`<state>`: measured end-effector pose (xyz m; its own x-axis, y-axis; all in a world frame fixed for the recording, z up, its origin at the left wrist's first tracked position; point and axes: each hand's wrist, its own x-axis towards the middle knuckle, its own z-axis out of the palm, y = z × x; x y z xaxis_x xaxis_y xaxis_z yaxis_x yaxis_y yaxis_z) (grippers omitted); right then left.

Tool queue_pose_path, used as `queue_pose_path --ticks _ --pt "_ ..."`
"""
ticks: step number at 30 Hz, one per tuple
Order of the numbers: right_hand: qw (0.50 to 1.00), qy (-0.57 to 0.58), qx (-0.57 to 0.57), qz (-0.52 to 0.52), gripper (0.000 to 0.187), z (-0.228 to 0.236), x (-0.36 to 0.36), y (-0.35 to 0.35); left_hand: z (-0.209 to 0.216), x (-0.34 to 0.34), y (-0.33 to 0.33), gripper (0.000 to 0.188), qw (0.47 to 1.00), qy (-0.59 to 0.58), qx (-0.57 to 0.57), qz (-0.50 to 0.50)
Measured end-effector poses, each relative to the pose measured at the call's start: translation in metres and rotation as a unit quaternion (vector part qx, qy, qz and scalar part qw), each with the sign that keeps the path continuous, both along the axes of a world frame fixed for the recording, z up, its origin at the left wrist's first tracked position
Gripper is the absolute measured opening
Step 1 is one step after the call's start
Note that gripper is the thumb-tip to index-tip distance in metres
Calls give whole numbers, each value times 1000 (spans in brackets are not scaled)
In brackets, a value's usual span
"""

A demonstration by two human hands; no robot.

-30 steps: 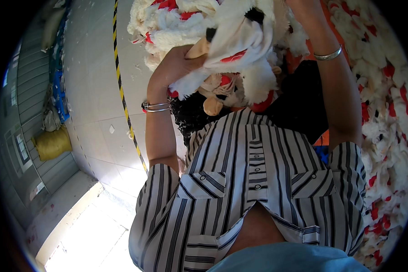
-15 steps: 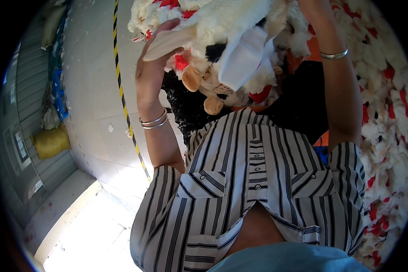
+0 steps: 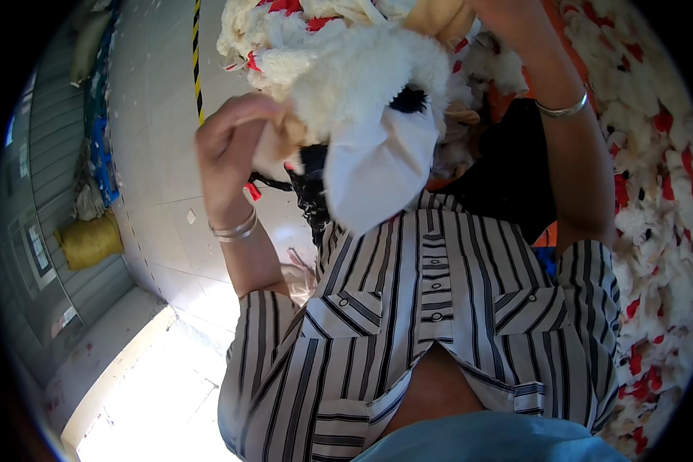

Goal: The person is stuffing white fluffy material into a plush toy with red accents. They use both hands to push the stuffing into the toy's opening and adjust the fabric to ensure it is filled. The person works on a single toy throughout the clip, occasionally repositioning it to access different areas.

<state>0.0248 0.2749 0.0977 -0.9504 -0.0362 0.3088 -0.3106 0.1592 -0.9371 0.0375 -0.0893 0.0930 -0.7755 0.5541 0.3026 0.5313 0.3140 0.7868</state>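
Note:
A limp white plush toy skin [image 3: 362, 77], with a black patch, tan ear-like pieces and a smooth white cloth flap [image 3: 377, 173], hangs between my hands in front of my chest. My left hand [image 3: 235, 146] is on its left side, fingers curled at a tan furry part [image 3: 281, 138]; motion smears this spot. At the upper right my right hand [image 3: 508, 27] grips a tan piece [image 3: 443, 19] of the skin, its fingers partly cut off by the picture's top edge. The cloth flap dangles toward my striped shirt [image 3: 393, 285].
More white and red plush pieces [image 3: 262, 31] are heaped behind the skin. A large pile of similar pieces [image 3: 654, 254] fills the right side. Black material [image 3: 508, 162] lies near my lap. On the left are a tiled floor [image 3: 158, 138], black-and-yellow tape [image 3: 198, 61] and a yellow sack [image 3: 88, 240].
My left hand has moved left and slightly down, and the plush skin has turned, with its white flap now hanging lower. A red bit and a pale pink item now show beside my left arm.

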Motion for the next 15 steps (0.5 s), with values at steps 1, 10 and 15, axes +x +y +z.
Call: queue_pose_path --ticks 1,10,15 --pt "998 4 21 -57 43 -3 0 -5 -26 -10 -19 17 981 -143 38 125" --pt "990 19 -49 -127 36 -13 -14 -4 -94 -31 -99 20 956 -233 60 167" --pt "975 -23 -178 -134 36 -17 -22 -6 -110 -39 -114 15 904 -272 -80 319"
